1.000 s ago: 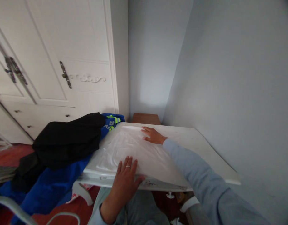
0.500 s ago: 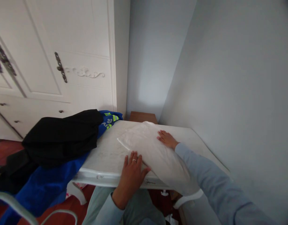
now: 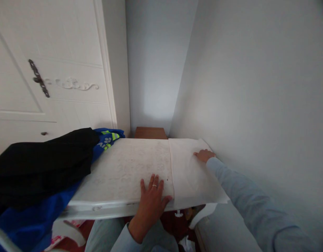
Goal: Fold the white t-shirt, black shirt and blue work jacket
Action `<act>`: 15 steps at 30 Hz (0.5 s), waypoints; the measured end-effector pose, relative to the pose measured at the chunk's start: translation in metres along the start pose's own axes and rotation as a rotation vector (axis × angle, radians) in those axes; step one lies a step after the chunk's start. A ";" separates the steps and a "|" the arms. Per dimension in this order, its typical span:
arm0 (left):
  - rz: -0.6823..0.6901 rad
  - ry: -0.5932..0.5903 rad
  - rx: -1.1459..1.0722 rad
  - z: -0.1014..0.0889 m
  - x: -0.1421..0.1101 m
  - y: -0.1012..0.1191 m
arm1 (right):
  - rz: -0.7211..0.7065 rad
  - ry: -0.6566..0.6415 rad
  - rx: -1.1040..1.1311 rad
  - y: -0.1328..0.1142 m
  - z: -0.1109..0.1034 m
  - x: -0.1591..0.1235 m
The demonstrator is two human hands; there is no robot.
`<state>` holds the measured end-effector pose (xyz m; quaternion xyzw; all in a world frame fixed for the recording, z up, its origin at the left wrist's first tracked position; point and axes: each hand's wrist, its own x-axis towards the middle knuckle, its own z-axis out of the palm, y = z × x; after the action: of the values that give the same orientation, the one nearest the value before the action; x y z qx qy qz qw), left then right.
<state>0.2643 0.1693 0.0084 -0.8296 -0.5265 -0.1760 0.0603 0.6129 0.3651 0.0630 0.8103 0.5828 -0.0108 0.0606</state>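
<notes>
The left hand (image 3: 154, 201) lies palm down with fingers spread wide at the front edge of the white table (image 3: 124, 168); the right hand (image 3: 204, 155), at its 2 o'clock, rests on a thin white sheet (image 3: 187, 178), and whether it pinches it is unclear. The sheet covers the tabletop's 3 o'clock end; the bare part shows faint marks. From the table's middle, black (image 3: 46, 161) and blue garments (image 3: 109, 139) drape at 9, a white wardrobe (image 3: 72, 42) stands at 10, a brown wooden box (image 3: 151, 133) sits at 12, and grey wall (image 3: 242, 87) rises at 2.
</notes>
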 end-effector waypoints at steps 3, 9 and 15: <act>0.066 0.012 -0.022 -0.001 0.003 0.005 | -0.103 0.058 0.009 -0.013 0.005 -0.003; 0.284 -0.024 -0.174 0.001 0.001 0.034 | -0.198 0.081 0.045 -0.033 0.025 -0.002; 0.254 -0.017 -0.220 0.005 -0.006 0.053 | -0.328 0.082 0.055 -0.029 0.033 0.014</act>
<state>0.3105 0.1427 0.0065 -0.8925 -0.3957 -0.2163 -0.0136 0.5916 0.3835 0.0270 0.7053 0.7088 -0.0035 0.0122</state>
